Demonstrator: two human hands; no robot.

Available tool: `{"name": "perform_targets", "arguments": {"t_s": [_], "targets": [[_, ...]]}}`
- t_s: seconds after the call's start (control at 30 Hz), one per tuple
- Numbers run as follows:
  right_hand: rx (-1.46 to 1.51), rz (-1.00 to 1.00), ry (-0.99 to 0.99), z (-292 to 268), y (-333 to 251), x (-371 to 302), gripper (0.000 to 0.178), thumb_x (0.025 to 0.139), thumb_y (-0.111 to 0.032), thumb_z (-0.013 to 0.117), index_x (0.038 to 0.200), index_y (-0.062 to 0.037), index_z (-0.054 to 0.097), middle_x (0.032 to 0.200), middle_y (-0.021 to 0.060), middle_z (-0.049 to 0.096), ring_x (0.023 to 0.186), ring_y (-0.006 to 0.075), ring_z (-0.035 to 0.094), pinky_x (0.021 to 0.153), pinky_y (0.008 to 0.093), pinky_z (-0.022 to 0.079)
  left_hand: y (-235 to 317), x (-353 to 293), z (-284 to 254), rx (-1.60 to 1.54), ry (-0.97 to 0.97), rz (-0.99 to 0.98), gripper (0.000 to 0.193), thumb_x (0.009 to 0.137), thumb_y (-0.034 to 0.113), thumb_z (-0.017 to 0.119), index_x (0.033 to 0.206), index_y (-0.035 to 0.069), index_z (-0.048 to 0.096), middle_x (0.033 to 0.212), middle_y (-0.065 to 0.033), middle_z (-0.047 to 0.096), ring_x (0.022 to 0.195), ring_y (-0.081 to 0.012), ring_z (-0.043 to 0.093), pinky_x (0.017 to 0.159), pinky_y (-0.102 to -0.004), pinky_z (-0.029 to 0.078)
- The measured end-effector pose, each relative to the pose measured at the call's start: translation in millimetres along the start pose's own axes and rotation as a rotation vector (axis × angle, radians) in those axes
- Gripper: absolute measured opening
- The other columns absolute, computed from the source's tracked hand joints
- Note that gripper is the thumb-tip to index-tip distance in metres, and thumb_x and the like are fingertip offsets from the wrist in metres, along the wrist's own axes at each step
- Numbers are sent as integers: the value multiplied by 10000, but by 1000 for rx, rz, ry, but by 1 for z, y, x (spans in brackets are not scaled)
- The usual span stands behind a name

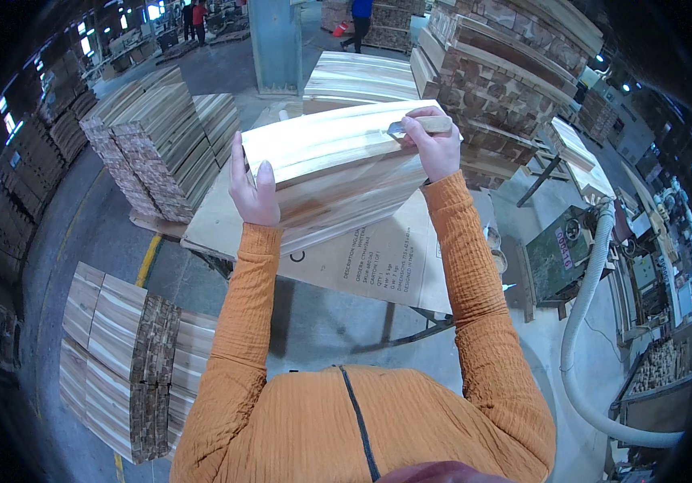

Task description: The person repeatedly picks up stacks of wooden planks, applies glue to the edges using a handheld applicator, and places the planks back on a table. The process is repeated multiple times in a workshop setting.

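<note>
A pale wooden panel [313, 145] lies across the top of a pile of similar panels [346, 193], its upper face bright under the light. My left hand [256, 191] grips the panel's left end, thumb on the near edge and fingers along the end. In my right hand [436, 145] is a putty knife with a wooden handle [434, 124], pinched between thumb and fingers. Its short metal blade [395, 128] points left, at the panel's face near the right end. Whether the blade touches the wood I cannot tell.
The pile rests on a cardboard-covered table [386, 258]. Stacked panels stand left [152, 145], lower left [112, 354] and behind at the right [499, 88]. A blue-grey column [276, 48] rises beyond. At right are a green machine [559, 258] and a pale hose [579, 338]. People stand far off.
</note>
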State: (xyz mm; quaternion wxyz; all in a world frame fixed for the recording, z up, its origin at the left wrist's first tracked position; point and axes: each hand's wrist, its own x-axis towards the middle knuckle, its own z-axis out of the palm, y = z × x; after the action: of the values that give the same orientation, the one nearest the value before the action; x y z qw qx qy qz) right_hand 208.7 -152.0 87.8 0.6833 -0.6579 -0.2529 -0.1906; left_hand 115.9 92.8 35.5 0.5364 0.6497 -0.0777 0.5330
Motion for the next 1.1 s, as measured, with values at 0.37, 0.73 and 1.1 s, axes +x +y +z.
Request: {"name": "perform_targets", "arguments": {"t_s": [0.37,0.73,1.1], "targets": [[-31,-77,18,6,4,-6,119,802,-128,640,839,-24,594,731,31,610,636,80,596,559,217,502,-7,-1,1,26,-2,19,577,823,200,416,1316,-93,347,1221,-199,482,1115,-229,475,960,-311,349],[147,0,33,5,-4,-1,141,813,-114,638,831,9,574,698,66,612,562,89,573,505,216,495,-4,0,1,31,18,11,607,766,176,474,1293,-105,371,1229,-255,472,1152,-310,472,983,-371,350],[746,111,253,-71,40,-23,187,858,-91,582,1023,-36,513,855,83,592,680,155,574,533,247,444,3,0,0,-7,11,23,625,763,188,490,1303,-99,360,1243,-238,468,1145,-295,477,975,-357,355]]}}
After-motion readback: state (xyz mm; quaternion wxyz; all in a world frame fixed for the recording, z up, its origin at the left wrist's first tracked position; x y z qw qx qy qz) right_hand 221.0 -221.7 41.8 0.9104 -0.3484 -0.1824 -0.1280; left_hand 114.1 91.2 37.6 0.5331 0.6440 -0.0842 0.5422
